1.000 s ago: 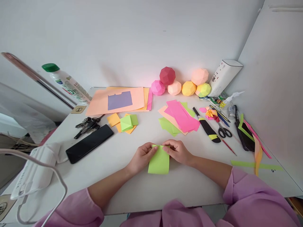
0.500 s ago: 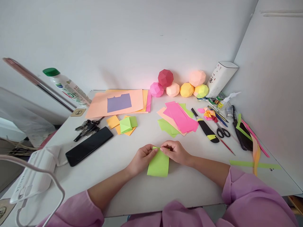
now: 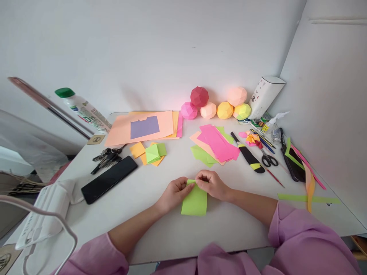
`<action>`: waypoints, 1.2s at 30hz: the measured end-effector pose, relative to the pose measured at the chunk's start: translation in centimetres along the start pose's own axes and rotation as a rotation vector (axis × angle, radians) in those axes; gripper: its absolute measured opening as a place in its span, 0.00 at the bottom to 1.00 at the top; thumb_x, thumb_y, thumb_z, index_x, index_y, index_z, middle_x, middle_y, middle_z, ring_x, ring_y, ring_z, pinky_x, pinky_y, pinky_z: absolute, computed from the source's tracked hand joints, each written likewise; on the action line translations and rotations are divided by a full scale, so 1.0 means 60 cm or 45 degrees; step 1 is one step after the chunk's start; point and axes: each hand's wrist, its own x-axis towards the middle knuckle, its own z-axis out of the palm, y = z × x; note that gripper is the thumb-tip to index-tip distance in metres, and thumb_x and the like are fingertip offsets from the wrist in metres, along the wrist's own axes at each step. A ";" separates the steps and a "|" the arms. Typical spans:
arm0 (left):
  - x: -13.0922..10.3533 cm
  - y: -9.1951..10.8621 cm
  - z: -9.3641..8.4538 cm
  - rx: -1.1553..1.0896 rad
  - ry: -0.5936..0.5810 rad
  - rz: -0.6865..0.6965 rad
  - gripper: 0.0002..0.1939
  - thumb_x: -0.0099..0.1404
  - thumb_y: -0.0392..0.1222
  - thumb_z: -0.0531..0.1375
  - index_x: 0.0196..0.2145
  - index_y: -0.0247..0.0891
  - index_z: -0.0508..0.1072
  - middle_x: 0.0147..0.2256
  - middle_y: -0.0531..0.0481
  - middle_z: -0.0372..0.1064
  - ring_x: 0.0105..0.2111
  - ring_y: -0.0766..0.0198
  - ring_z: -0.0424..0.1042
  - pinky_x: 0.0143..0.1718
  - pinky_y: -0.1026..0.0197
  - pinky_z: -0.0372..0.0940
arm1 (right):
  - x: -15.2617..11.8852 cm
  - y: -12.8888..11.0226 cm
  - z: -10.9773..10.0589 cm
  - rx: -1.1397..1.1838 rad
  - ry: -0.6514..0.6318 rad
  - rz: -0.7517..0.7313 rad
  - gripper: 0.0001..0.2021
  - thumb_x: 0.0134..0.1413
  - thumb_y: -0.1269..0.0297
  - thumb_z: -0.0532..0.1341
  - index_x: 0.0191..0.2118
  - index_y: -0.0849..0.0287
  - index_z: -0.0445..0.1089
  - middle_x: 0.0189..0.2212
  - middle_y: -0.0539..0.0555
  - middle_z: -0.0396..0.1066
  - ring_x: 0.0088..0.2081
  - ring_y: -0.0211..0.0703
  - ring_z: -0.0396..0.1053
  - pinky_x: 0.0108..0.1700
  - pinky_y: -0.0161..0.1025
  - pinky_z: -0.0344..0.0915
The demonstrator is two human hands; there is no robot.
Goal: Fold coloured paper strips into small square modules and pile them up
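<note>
A lime green paper sheet [image 3: 194,202] is held near the table's front edge, its far edge between both hands. My left hand [image 3: 177,193] pinches the far left part, thumb on top. My right hand [image 3: 211,184] grips the far right corner, with thumb and bent fingers together. The fingertips of the two hands almost meet. Beyond the hands lie pink paper strips [image 3: 219,143] over peach and green pieces. Small folded green squares [image 3: 152,153] rest on orange squares [image 3: 137,149] to the left.
A black phone [image 3: 109,179] and keys [image 3: 107,158] lie left, beside a white power strip [image 3: 43,214]. Rightward are a utility knife [image 3: 248,154], scissors [image 3: 269,158] and a glue bottle [image 3: 272,123]. Faceted paper balls [image 3: 208,110] line the wall near large paper sheets [image 3: 120,130].
The green sheet has shifted slightly to the right in my hands, and the whole view has moved a little. Both hands keep their hold at its far edge.
</note>
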 end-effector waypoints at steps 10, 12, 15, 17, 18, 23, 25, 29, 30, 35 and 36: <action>-0.002 0.003 -0.003 -0.063 -0.114 -0.052 0.18 0.54 0.55 0.58 0.28 0.35 0.70 0.26 0.48 0.72 0.28 0.60 0.71 0.31 0.59 0.67 | 0.027 0.013 -0.031 0.243 0.372 0.012 0.07 0.46 0.63 0.58 0.23 0.59 0.61 0.20 0.46 0.55 0.23 0.33 0.52 0.26 0.33 0.52; -0.002 0.004 -0.003 -0.092 -0.109 -0.064 0.18 0.55 0.55 0.58 0.28 0.35 0.70 0.27 0.47 0.73 0.28 0.60 0.72 0.32 0.58 0.68 | 0.033 0.016 -0.042 0.255 0.465 0.004 0.07 0.46 0.64 0.58 0.23 0.59 0.61 0.19 0.45 0.55 0.23 0.34 0.51 0.26 0.33 0.51; -0.003 0.008 -0.001 -0.106 -0.072 -0.062 0.17 0.55 0.54 0.58 0.27 0.35 0.69 0.27 0.46 0.73 0.28 0.61 0.72 0.30 0.59 0.68 | 0.037 0.019 -0.052 0.265 0.505 0.004 0.07 0.45 0.64 0.58 0.22 0.59 0.61 0.19 0.45 0.53 0.24 0.34 0.50 0.26 0.33 0.50; -0.003 0.009 -0.001 -0.116 -0.064 -0.058 0.16 0.56 0.53 0.58 0.26 0.34 0.69 0.27 0.45 0.73 0.27 0.61 0.72 0.30 0.59 0.68 | 0.038 0.020 -0.053 0.276 0.493 0.018 0.07 0.45 0.64 0.58 0.22 0.59 0.61 0.19 0.45 0.53 0.24 0.34 0.50 0.27 0.33 0.49; -0.003 0.010 -0.001 -0.123 -0.058 -0.053 0.16 0.56 0.52 0.58 0.27 0.34 0.68 0.27 0.45 0.73 0.27 0.61 0.72 0.30 0.58 0.68 | 0.038 0.020 -0.053 0.282 0.490 0.022 0.07 0.45 0.64 0.58 0.22 0.59 0.61 0.20 0.45 0.54 0.24 0.34 0.50 0.27 0.33 0.49; -0.002 0.008 0.001 -0.122 -0.017 -0.023 0.16 0.57 0.52 0.58 0.29 0.34 0.68 0.26 0.46 0.73 0.26 0.62 0.72 0.28 0.59 0.68 | 0.038 0.021 -0.048 0.316 0.509 0.021 0.07 0.45 0.64 0.58 0.23 0.60 0.61 0.20 0.45 0.54 0.25 0.34 0.51 0.28 0.33 0.50; -0.001 0.007 0.004 -0.099 -0.006 -0.014 0.16 0.56 0.51 0.59 0.31 0.34 0.68 0.26 0.46 0.74 0.27 0.60 0.73 0.26 0.61 0.68 | 0.039 0.021 -0.047 0.337 0.514 0.027 0.07 0.45 0.64 0.58 0.22 0.60 0.61 0.20 0.45 0.54 0.25 0.34 0.51 0.28 0.33 0.50; 0.002 0.008 0.008 -0.047 0.048 -0.061 0.15 0.55 0.52 0.59 0.27 0.35 0.67 0.23 0.47 0.73 0.21 0.64 0.70 0.21 0.64 0.65 | 0.040 0.021 -0.044 0.365 0.517 0.044 0.08 0.44 0.63 0.59 0.21 0.59 0.61 0.19 0.45 0.54 0.24 0.34 0.50 0.28 0.34 0.49; 0.003 0.008 0.007 -0.042 0.056 -0.081 0.15 0.55 0.52 0.59 0.26 0.35 0.66 0.21 0.48 0.73 0.18 0.66 0.68 0.20 0.64 0.64 | 0.040 0.021 -0.043 0.375 0.519 0.042 0.08 0.44 0.63 0.59 0.21 0.59 0.61 0.19 0.45 0.54 0.24 0.34 0.50 0.28 0.34 0.49; 0.004 0.010 0.010 -0.102 0.094 -0.088 0.16 0.54 0.51 0.60 0.24 0.35 0.65 0.20 0.48 0.72 0.16 0.67 0.67 0.18 0.64 0.63 | 0.041 0.023 -0.042 0.464 0.518 0.042 0.08 0.43 0.63 0.60 0.21 0.59 0.61 0.19 0.45 0.55 0.25 0.34 0.52 0.29 0.34 0.50; 0.003 0.010 0.012 -0.113 0.121 -0.073 0.16 0.54 0.52 0.60 0.24 0.35 0.66 0.20 0.48 0.72 0.16 0.67 0.67 0.18 0.64 0.64 | 0.041 0.024 -0.042 0.473 0.530 0.043 0.08 0.43 0.63 0.60 0.21 0.59 0.61 0.19 0.45 0.55 0.25 0.34 0.52 0.29 0.34 0.50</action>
